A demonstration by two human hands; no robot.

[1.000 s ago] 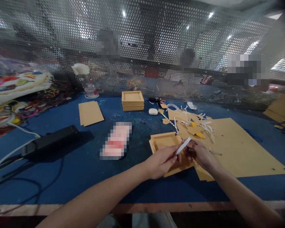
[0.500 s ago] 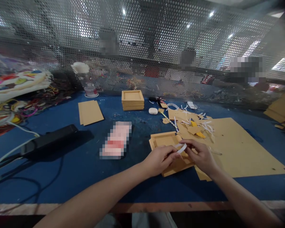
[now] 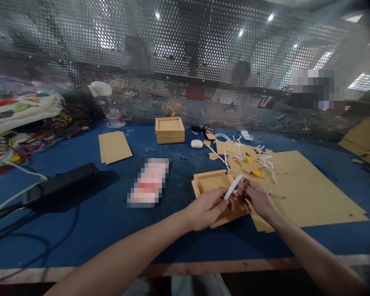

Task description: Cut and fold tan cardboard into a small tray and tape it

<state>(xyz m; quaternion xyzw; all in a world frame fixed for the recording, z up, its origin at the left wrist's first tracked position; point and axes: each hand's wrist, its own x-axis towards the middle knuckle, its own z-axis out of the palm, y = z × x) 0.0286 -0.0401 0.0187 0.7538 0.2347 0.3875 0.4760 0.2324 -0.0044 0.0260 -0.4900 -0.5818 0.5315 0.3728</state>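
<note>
We see the left hand [image 3: 206,209] and right hand [image 3: 255,199] meeting over a shallow tray [image 3: 209,183], a strip [image 3: 233,187] between them. Right of the tray lies a large sheet [image 3: 308,189], with scraps [image 3: 249,158] behind it. A tray stack [image 3: 169,130] sits farther back, a small card [image 3: 114,146] to its left

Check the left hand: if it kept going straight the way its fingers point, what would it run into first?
The left hand points right and slightly away, at the right hand. Both pinch the white strip above the shallow wooden tray. It would likely meet the right hand's fingers first, though depth between them is unclear.
</note>
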